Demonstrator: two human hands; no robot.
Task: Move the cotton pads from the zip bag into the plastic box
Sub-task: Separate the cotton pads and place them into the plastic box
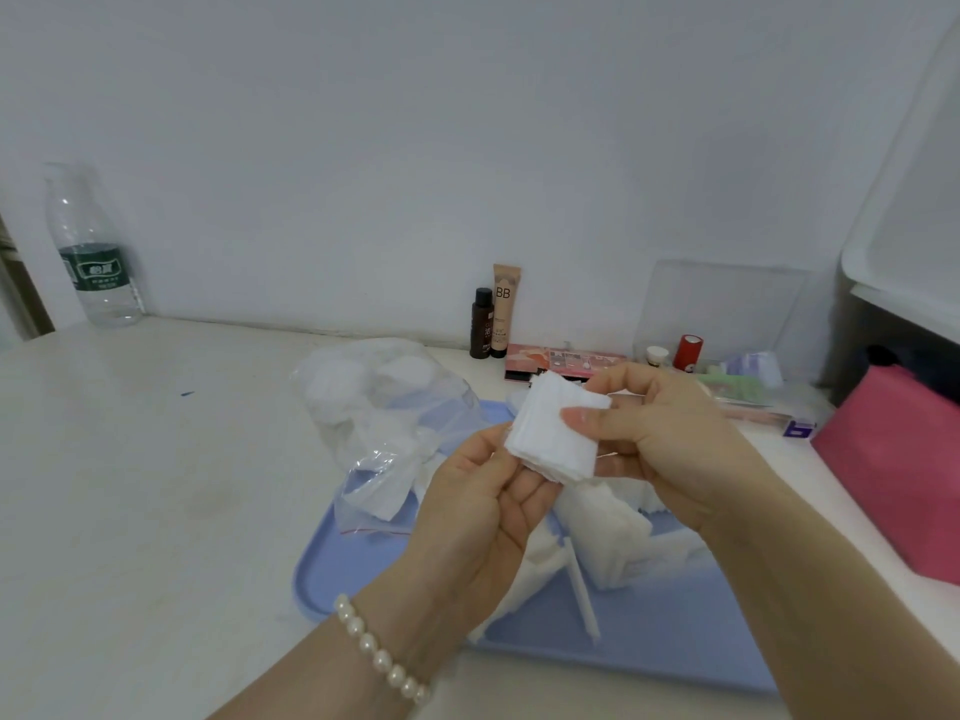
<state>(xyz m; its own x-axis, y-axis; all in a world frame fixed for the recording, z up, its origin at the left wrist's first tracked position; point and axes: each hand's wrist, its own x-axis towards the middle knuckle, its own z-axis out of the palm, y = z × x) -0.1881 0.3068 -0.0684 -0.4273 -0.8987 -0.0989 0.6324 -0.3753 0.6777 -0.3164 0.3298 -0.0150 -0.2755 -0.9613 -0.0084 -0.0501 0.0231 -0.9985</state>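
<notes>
Stack of pads [553, 433]: white, square, being held above the tray [363, 569] between both hands, tilting slightly

Left hand [483, 506]: palm up, fingers [511, 493] curling under the stack's near left edge, supporting and gripping it; pearl bracelet [382, 654] sitting on the wrist

Right hand [660, 433]: pinching the stack's right edge, thumb [584, 418] pressing on top, the other fingers lying behind and beneath

Zip bag [384, 423]: clear, crumpled, lying partly on the tray's far left corner and partly on the table [130, 485], white pads showing inside; red zip line facing near

Plastic box [608, 543]: clear, sitting on the tray under the hands, more pads resting inside; its outline is hard to tell behind the hands

Tray: blue, lying on the white table

Water bottle [93, 252]: standing far left by the wall

Dark bottle [481, 324] and BB tube [505, 309]: standing upright, side by side at the far wall

Red roll [690, 351]: standing far right among small cosmetics

Pink pouch [904, 475]: sitting at the right edge
</notes>
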